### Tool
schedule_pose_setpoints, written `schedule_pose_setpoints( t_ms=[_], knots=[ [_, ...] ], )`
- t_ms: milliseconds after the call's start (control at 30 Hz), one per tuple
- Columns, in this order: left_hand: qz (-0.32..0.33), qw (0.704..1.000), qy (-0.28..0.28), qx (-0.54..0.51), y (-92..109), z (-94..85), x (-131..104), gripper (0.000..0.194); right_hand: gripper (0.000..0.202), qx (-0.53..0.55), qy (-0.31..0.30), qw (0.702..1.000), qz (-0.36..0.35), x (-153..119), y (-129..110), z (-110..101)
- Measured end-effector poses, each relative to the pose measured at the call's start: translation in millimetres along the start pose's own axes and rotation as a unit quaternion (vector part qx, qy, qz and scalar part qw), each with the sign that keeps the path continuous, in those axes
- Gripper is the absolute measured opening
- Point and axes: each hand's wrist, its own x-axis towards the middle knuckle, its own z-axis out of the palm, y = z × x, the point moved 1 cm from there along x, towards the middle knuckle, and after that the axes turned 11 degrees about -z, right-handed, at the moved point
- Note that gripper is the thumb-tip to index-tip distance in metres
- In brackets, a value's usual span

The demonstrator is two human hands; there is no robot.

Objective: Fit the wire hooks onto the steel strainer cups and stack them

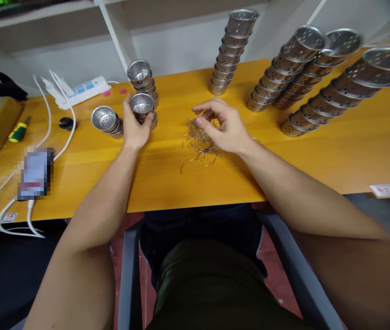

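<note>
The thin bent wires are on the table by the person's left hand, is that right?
Not quite: the head view shows the thin bent wires on the table by the right hand, not the left hand, which is at a stack of metal cups.

Gripped a short stack of perforated cups (142, 104) with the left hand (135, 130) at ten o'clock. Held the right hand (227, 126) curled over loose wires (196, 133) near twelve. Saw taller cup stacks (231, 50) toward one and two o'clock, a white power strip (90, 90) at ten and a phone (35, 172) at nine.
</note>
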Motion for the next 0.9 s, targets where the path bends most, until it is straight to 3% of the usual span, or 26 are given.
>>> schedule_pose_setpoints(
  t_ms=[200, 333, 433, 567, 733, 900],
  knots=[
    [-0.044, 0.996, -0.023, 0.074, 14.9, -4.1, -8.3, 0.092, 0.059, 0.013, -0.003, 1.000, -0.014, -0.4, -1.7, 0.9],
    [-0.056, 0.997, -0.002, 0.057, 15.7, -2.2, -7.1, 0.086, 0.060, 0.011, -0.007, 1.000, -0.012, 0.4, -4.2, 0.8],
    [-0.056, 0.998, 0.009, 0.041, 18.5, -3.4, -5.2, 0.092, 0.061, 0.004, -0.013, 1.000, -0.005, 0.9, -5.1, 0.3],
    [-0.039, 0.994, -0.016, 0.097, 24.2, -6.5, -6.5, 0.085, 0.055, 0.006, -0.010, 1.000, -0.018, 0.2, -5.6, 0.6],
    [-0.022, 0.998, 0.026, 0.056, 18.9, -5.1, -7.0, 0.087, 0.049, 0.003, -0.016, 1.000, -0.011, -1.1, -6.4, 1.2],
    [-0.014, 0.999, 0.027, 0.030, 11.7, -5.0, -2.7, 0.087, 0.048, 0.011, -0.016, 1.000, -0.008, -0.9, -6.9, 0.5]
  ],
)
